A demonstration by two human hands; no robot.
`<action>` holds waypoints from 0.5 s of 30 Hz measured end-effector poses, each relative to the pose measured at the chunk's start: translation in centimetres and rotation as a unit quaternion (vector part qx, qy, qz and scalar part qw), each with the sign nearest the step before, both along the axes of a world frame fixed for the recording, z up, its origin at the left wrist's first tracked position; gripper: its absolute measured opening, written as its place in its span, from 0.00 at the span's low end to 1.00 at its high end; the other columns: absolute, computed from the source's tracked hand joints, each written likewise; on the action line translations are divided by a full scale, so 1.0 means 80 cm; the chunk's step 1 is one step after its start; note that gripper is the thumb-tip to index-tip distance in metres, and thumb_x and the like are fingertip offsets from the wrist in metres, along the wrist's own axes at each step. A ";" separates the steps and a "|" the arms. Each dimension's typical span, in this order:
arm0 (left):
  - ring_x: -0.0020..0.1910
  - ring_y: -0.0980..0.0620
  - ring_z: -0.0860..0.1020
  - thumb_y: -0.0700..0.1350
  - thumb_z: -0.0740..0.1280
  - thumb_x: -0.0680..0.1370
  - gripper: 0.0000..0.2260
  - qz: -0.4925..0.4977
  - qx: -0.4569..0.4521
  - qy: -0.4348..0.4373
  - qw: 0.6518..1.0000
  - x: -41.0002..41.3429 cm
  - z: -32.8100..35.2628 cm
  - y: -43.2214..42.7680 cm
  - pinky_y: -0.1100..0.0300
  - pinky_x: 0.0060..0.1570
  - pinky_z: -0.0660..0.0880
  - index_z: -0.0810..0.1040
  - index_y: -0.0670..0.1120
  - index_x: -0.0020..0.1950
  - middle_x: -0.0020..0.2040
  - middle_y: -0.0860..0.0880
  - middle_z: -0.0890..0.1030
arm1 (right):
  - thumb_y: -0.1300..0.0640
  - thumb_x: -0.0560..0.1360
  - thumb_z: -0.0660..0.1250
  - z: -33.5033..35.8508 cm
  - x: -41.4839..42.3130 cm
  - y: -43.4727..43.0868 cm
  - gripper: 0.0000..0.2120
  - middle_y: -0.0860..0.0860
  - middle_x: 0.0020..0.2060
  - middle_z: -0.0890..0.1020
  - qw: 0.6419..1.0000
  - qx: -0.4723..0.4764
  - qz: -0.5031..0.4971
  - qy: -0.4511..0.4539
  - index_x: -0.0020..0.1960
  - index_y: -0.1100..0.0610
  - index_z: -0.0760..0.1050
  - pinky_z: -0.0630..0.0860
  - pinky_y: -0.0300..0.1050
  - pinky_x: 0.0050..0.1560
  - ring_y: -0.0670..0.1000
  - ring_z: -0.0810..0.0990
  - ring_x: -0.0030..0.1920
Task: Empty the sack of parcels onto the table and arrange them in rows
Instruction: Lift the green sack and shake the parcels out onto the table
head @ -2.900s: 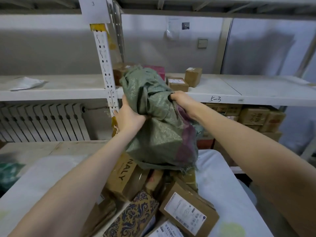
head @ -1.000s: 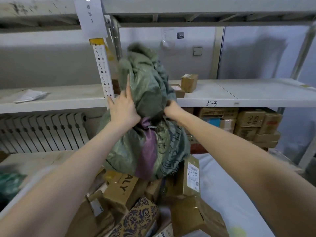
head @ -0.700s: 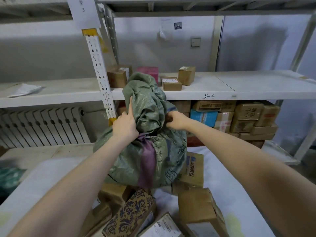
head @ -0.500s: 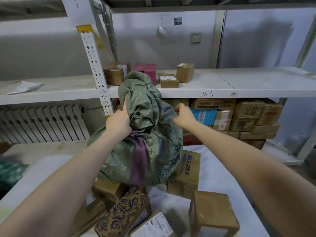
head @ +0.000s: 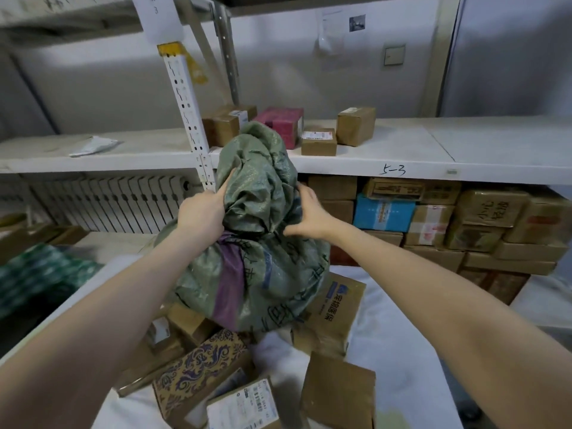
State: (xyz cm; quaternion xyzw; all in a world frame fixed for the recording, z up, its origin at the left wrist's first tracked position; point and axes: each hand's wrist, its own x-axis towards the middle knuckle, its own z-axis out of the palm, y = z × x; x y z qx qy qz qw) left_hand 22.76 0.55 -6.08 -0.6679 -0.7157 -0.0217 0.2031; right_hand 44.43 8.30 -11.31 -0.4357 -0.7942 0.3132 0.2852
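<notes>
- The sack [head: 263, 267] stands upright between the two hands. Its bunched top rises above them, and its bulging lower part spreads out below them onto a heap of parcels [head: 188, 326].
- The left hand [head: 201, 212] grips the gathered neck of the sack from the left. Its thumb lies up along the cloth, and its fingers go round the far side, out of sight.
- The right hand [head: 309, 212] is spread wide at the same height, on the sack's right side. Its fingers are fairly straight, its thumb points toward the left hand, and it holds nothing. Whether it presses the cloth or sits just off it cannot be told.
- The sack is green woven stuff, much crumpled. A purple stripe runs down from under the left hand, and there is dark writing lower down, too blurred to read.
- Below the hands, on the white counter [head: 390, 351]:
  - a patterned box [head: 201, 370] lies beside the left forearm;
  - a blue-printed box [head: 337, 305] leans against the sack under the right hand;
  - a plain brown box [head: 337, 394] lies nearer the person.
</notes>
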 end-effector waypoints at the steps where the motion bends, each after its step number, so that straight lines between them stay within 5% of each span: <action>1: 0.40 0.43 0.75 0.37 0.64 0.74 0.39 0.000 0.004 0.015 1.000 0.002 0.005 0.000 0.53 0.35 0.72 0.46 0.51 0.79 0.43 0.45 0.72 | 0.45 0.62 0.80 0.006 -0.006 -0.001 0.63 0.54 0.77 0.46 1.000 0.001 0.009 0.016 0.78 0.56 0.38 0.51 0.54 0.76 0.56 0.46 0.77; 5: 0.51 0.42 0.77 0.39 0.64 0.74 0.33 -0.056 0.020 0.093 0.994 0.002 0.038 0.002 0.54 0.39 0.68 0.56 0.50 0.77 0.51 0.45 0.76 | 0.36 0.51 0.81 0.036 -0.018 -0.003 0.75 0.55 0.77 0.38 0.986 0.106 -0.053 0.119 0.77 0.56 0.31 0.43 0.56 0.77 0.54 0.37 0.77; 9: 0.56 0.42 0.75 0.37 0.65 0.73 0.23 -0.106 0.020 0.156 0.982 -0.003 0.071 -0.005 0.52 0.49 0.71 0.69 0.46 0.68 0.56 0.45 0.76 | 0.26 0.48 0.73 0.052 -0.025 -0.009 0.75 0.54 0.77 0.39 0.957 0.271 -0.053 0.094 0.77 0.54 0.33 0.51 0.68 0.73 0.56 0.41 0.77; 11: 0.57 0.43 0.75 0.37 0.64 0.73 0.19 -0.113 0.005 0.194 0.975 -0.006 0.084 -0.002 0.53 0.50 0.70 0.72 0.45 0.63 0.57 0.46 0.76 | 0.25 0.48 0.73 0.052 -0.032 -0.016 0.73 0.50 0.76 0.39 0.948 0.310 -0.054 0.054 0.77 0.52 0.35 0.54 0.74 0.70 0.59 0.43 0.77; 15: 0.55 0.43 0.78 0.38 0.64 0.73 0.10 -0.074 -0.117 0.217 0.966 -0.009 0.070 0.016 0.52 0.50 0.75 0.75 0.43 0.54 0.54 0.44 0.79 | 0.26 0.49 0.74 0.048 -0.061 -0.024 0.74 0.51 0.78 0.36 0.948 0.275 0.001 -0.160 0.77 0.50 0.31 0.43 0.78 0.68 0.60 0.34 0.76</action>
